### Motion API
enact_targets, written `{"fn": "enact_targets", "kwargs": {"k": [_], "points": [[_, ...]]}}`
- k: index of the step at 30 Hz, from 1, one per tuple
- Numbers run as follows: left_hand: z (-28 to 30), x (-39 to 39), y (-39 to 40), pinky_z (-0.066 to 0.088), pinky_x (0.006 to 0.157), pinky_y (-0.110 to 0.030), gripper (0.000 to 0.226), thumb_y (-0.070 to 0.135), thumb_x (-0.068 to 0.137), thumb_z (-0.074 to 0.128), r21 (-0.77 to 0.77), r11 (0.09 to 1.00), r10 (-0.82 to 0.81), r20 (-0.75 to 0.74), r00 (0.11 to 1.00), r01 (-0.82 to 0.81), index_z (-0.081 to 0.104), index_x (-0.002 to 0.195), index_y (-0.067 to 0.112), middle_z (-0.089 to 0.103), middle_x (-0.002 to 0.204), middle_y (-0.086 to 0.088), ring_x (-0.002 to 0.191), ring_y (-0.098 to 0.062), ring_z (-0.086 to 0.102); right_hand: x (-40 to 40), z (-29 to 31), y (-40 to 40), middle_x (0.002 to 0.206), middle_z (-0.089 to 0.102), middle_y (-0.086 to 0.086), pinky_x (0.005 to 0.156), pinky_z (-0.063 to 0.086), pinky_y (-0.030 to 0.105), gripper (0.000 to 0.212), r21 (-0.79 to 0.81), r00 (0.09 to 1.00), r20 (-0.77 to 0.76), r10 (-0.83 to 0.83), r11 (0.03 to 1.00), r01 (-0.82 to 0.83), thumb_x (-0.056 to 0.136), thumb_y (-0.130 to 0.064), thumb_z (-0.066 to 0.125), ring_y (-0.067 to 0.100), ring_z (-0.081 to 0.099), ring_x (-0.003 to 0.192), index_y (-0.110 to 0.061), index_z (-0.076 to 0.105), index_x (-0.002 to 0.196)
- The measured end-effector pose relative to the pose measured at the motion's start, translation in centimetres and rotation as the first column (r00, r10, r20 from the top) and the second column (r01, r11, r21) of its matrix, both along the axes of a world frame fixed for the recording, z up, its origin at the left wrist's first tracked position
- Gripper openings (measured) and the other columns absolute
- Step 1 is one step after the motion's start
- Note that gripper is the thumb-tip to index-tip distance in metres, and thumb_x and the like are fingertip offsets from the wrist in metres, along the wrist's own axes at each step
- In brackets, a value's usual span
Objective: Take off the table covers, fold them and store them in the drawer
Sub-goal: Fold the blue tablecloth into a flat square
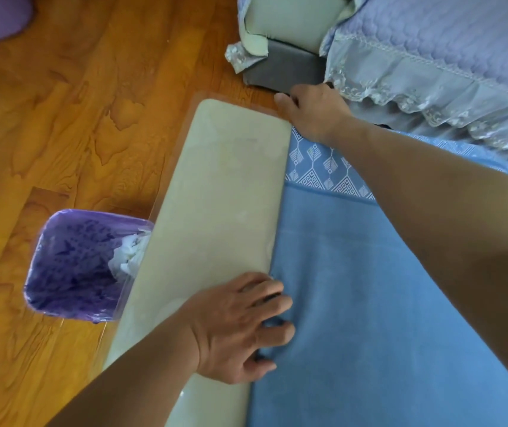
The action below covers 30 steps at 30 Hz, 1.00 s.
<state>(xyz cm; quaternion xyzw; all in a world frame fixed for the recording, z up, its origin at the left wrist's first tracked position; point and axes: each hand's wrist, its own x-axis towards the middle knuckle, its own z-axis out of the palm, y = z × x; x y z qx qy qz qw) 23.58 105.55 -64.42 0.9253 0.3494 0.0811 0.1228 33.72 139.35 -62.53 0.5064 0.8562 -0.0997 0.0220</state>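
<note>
Presently catalogued, from the head view. Item: blue woven table cover with a white geometric border band (354,288), lying flat over the right-hand part of the pale cream, round-cornered bench (215,192), its left edge running along the length of the bare bench strip.

Handling, by judgement: soft, limp and light; it should bunch and drape rather than hold a shape, and probably slides readily on the smooth bench. Best taken at the edge or the corners, one hand to each end, so that it lifts square for folding.

Left hand (240,328): fingers (272,314) curled into the cover's near edge, pinching up a small ridge of cloth. Right hand (311,112): at the far corner, beside the patterned border; its fingertips are hidden over the bench end, so its hold cannot be told.

Adjacent: square bin with a purple liner (77,266) on the wooden plank floor (61,118); sofa with a lilac quilted, lace-trimmed throw (431,57).

Not determinable: the cover's right and near extents, cut off by the frame and the right forearm; any second cover; the drawer, not in view.
</note>
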Motion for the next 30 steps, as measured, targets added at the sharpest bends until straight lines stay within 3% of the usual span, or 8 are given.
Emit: {"fn": "enact_targets", "kwargs": {"k": [6,8,11,14,17,21,26,30], "points": [[-0.1,-0.1,0.1,0.036,0.112,-0.045,0.045,0.057,0.084,0.060,-0.017,1.000,0.001,-0.006,1.000,-0.001,0.058,0.115,0.024,0.052,0.125,-0.006,0.124,-0.034,0.047,-0.7,0.5,1.5,0.110,0.061,0.021,0.076,0.045,0.042,0.026,0.191,0.992,0.126,-0.007,0.982,-0.017,0.106,-0.019,0.040,0.044,0.060,0.101,-0.012,0.056,0.125],[0.0,-0.2,0.1,0.037,0.111,-0.046,0.047,0.059,0.085,0.060,-0.012,1.000,0.007,-0.034,0.999,-0.008,0.057,0.116,0.024,0.050,0.126,-0.007,0.126,-0.034,0.047,-1.1,1.0,-0.7,0.108,0.063,0.016,0.075,0.039,0.038,0.033,0.363,0.988,-0.110,-0.105,0.921,0.138,0.106,-0.028,0.036,0.037,0.060,0.098,-0.007,0.060,0.113],[0.1,-0.3,0.2,0.036,0.109,-0.047,0.050,0.062,0.083,0.061,0.008,1.000,0.018,-0.058,0.998,-0.018,0.057,0.115,0.023,0.052,0.125,-0.008,0.124,-0.034,0.047,0.1,1.6,-8.0,0.103,0.063,0.015,0.078,0.045,0.042,0.027,0.490,0.912,-0.398,0.104,0.864,0.115,0.101,-0.024,0.048,0.035,0.057,0.091,-0.004,0.066,0.101],[0.4,0.1,0.2,0.036,0.107,-0.047,0.051,0.060,0.080,0.062,0.006,1.000,0.008,-0.092,0.996,-0.008,0.056,0.115,0.023,0.056,0.122,-0.009,0.121,-0.035,0.050,7.2,0.2,-15.7,0.133,0.057,0.022,0.106,0.039,0.051,0.038,0.396,0.936,-0.316,0.156,0.918,-0.019,0.102,-0.031,0.050,0.043,0.051,0.122,-0.003,0.065,0.123],[1.3,0.6,0.1,0.037,0.103,-0.046,0.048,0.056,0.077,0.062,-0.020,0.999,0.029,-0.160,0.987,-0.032,0.062,0.110,0.021,0.060,0.117,-0.010,0.115,-0.035,0.053,16.9,-0.9,-18.1,0.152,0.042,0.022,0.118,0.027,0.053,0.052,0.257,0.983,-0.156,-0.099,0.956,0.137,0.102,-0.042,0.046,0.045,0.034,0.141,-0.009,0.054,0.141],[4.5,8.1,1.4,0.041,0.086,-0.047,0.021,0.037,0.082,0.059,0.055,0.927,0.375,-0.090,0.922,-0.372,0.063,0.082,0.017,0.060,0.085,-0.006,0.086,-0.033,0.059,27.6,-0.2,-17.9,0.161,0.027,0.017,0.119,0.024,0.055,0.066,0.107,0.972,0.023,-0.235,0.967,0.232,0.100,-0.055,0.034,0.042,0.021,0.149,-0.015,0.039,0.153],[3.4,21.8,6.5,0.032,0.114,-0.054,0.054,0.042,0.094,0.048,-0.033,0.760,0.644,-0.091,0.759,-0.649,0.054,0.143,0.021,0.048,0.151,-0.015,0.139,-0.040,0.042,29.4,-0.3,-14.3,0.168,0.010,0.009,0.124,0.008,0.052,0.068,0.041,0.986,0.053,-0.157,0.987,0.155,0.102,-0.057,0.027,0.034,0.004,0.154,-0.021,0.023,0.159],[0.2,24.1,6.6,0.017,0.124,-0.055,0.063,0.049,0.099,0.038,0.028,0.721,0.679,-0.225,0.698,-0.692,0.039,0.156,0.023,0.032,0.163,-0.017,0.151,-0.041,0.025,32.1,-1.3,-9.9,0.169,0.005,0.004,0.125,0.001,0.047,0.064,-0.016,0.997,0.050,-0.063,0.998,0.063,0.104,-0.057,0.021,0.027,0.000,0.155,-0.027,0.014,0.161]]}}
